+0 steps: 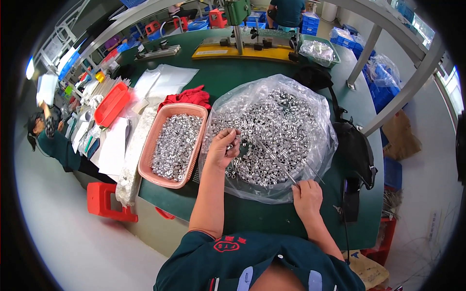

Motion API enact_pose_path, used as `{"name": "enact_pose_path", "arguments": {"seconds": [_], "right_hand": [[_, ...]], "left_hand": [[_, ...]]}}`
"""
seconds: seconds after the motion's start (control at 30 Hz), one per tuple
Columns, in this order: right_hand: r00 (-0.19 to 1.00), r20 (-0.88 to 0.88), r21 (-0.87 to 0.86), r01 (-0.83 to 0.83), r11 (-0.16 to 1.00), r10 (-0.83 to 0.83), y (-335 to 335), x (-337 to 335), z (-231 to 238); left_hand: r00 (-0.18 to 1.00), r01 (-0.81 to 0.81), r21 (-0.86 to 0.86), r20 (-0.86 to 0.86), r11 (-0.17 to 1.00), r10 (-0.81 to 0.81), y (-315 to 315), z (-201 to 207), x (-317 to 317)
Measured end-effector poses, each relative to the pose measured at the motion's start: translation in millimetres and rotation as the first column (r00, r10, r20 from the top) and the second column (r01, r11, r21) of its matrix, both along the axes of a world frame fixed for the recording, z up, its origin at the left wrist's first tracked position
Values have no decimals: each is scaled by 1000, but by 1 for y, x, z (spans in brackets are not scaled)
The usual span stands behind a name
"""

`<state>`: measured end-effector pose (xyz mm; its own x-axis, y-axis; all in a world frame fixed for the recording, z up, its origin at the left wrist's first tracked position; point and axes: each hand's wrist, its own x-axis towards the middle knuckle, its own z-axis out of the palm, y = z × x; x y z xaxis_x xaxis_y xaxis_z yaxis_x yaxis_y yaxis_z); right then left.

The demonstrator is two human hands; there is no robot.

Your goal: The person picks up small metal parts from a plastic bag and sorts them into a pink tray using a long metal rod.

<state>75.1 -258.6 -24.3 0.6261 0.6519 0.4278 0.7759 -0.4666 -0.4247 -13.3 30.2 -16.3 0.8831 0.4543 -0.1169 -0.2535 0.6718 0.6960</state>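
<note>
Metal sleeves (286, 121) lie heaped in the clear bag (328, 138), the left hand's grip (223, 149) curled over its left side, seemingly round a few, while by its near edge the right hand's grip (308, 196) pinches a thin rod (280, 165), probably best kept low and steady.

Workbench (228, 70), bulk metal parts (279, 123) and blue crates (310, 22) show a workshop.

The shirt (272, 246) bears a red outlined badge (226, 247) with letters and small red characters (235, 239) on its left chest, off the collar's edge.
</note>
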Motion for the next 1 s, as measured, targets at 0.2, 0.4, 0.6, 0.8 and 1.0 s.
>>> {"name": "enact_pose_path", "arguments": {"seconds": [0.2, 0.4, 0.6, 0.8, 1.0], "right_hand": [[1000, 10, -143, -6, 990, 7, 1, 1, 8], [969, 226, -144, 132, 981, -97, 13, 33, 29], [984, 136, -251, 145, 957, -113, 14, 45, 14], [987, 124, -124, 119, 985, -103, 16, 35, 26], [999, -3, 98, -35, 995, 35, 21, 17, 45]], "left_hand": [[998, 12, -62, -60, 998, -16, 1, 3, 0], [999, 8, -75, -38, 997, -11, 3, 1, -1], [1000, 12, -94, 17, 995, -11, 3, 1, -2], [1000, 3, -58, -10, 998, -4, 0, 3, -1], [998, 11, 35, -61, 999, -9, -2, 3, 2]]}}
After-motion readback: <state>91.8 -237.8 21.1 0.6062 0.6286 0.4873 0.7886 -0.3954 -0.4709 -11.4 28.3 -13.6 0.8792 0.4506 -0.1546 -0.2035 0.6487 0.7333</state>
